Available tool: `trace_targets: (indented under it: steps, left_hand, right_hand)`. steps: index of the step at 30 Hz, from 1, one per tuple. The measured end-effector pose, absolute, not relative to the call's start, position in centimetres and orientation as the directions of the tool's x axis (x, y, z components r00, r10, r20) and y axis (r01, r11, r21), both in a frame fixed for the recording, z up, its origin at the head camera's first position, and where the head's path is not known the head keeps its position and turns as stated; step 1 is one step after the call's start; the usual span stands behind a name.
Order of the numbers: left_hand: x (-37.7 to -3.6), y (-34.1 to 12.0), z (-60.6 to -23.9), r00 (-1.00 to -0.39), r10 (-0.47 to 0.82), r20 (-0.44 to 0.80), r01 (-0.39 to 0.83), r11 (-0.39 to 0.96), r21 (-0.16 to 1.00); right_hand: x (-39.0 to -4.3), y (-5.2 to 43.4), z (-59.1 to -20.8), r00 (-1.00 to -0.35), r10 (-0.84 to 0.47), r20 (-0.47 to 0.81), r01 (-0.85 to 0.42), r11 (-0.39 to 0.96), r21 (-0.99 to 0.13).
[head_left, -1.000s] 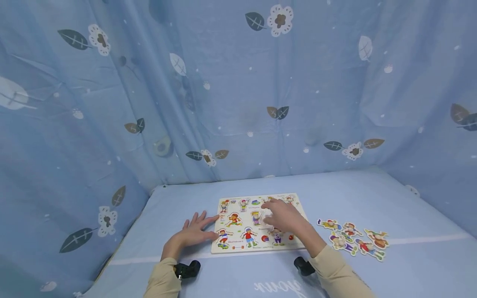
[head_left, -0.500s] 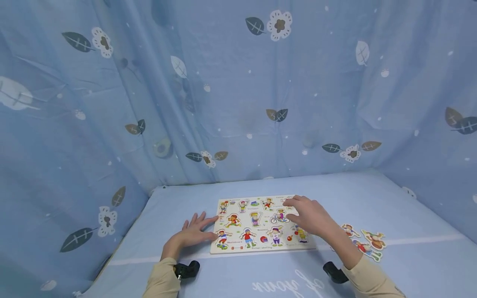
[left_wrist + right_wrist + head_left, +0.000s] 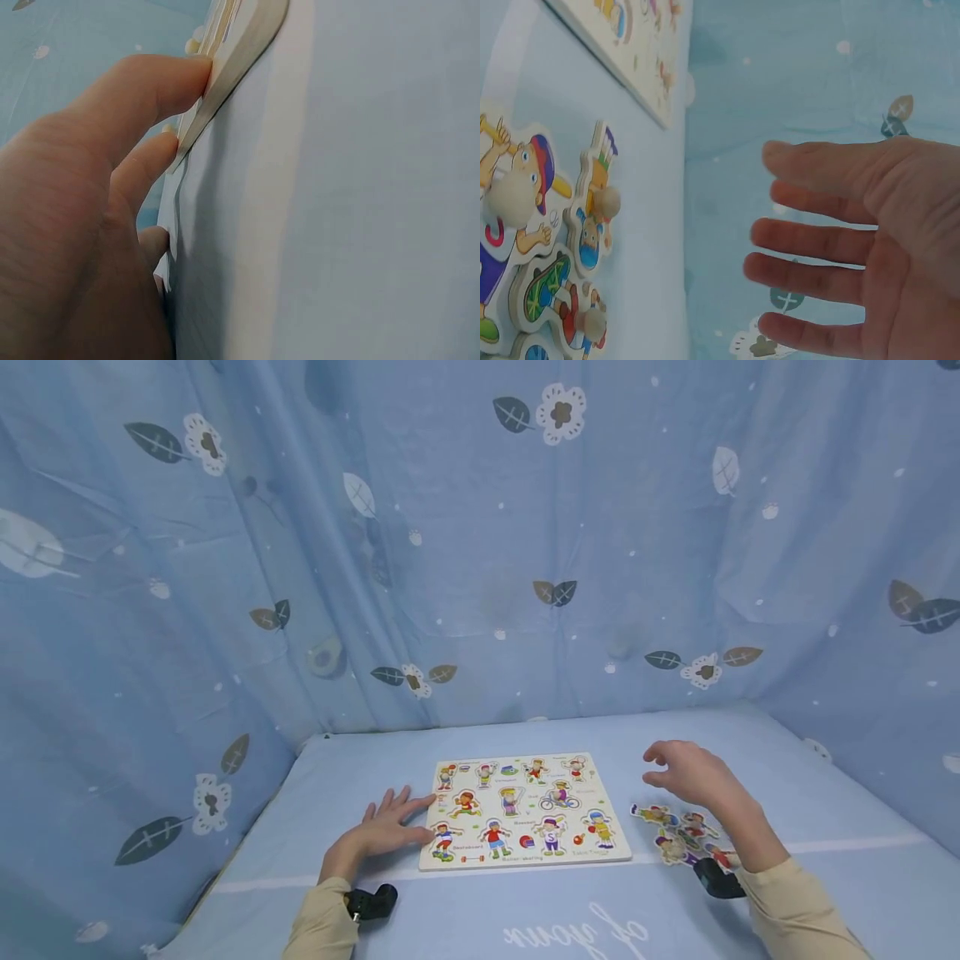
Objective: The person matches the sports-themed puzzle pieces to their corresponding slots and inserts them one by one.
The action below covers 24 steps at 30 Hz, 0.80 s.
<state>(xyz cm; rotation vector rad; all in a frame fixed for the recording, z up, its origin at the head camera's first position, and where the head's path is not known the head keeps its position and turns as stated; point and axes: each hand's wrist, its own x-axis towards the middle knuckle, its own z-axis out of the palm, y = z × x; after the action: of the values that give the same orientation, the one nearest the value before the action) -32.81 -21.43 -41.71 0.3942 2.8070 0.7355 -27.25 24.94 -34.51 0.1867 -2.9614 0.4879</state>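
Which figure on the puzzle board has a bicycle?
The cyclist at the right end of the middle row on the puzzle board: it alone sits on two large wheels, while its row-mate, the runner, is on foot.

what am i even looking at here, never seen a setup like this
No machine here: a person works with a bare left hand and right hand. The wide picture comes from a camera on the head; the close ones come from the wrist cameras, one per hand. On a pale blue cloth lies a board of sporty cartoon figures, with loose knobbed pieces right of it. The left hand touches the board's left edge; the right hand hovers near the pieces, holding nothing.
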Motion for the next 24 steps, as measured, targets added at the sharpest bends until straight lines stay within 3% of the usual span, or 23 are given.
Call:
trace_targets:
  steps: [10, 18, 24]
  left_hand:
    - [-32.9, -21.4, -41.8, -0.942, 0.300, -0.147, 0.193, 0.848, 0.494]
    - [-32.9, -21.5, -41.8, -0.944, 0.300, -0.141, 0.196, 0.849, 0.491]
    - [-32.9, -21.4, -41.8, -0.943, 0.301, -0.143, 0.196, 0.848, 0.493]
  right_hand:
    - [-27.2, 24.9, -36.3, -0.998, 0.005, -0.064, 0.021, 0.965, -0.261]
    - [-27.4, 24.0, -37.5, -0.998, 0.013, -0.061, 0.021, 0.991, -0.131]
    - [-27.5, 24.1, -37.4, -0.996, 0.022, -0.091, 0.036, 0.987, -0.155]
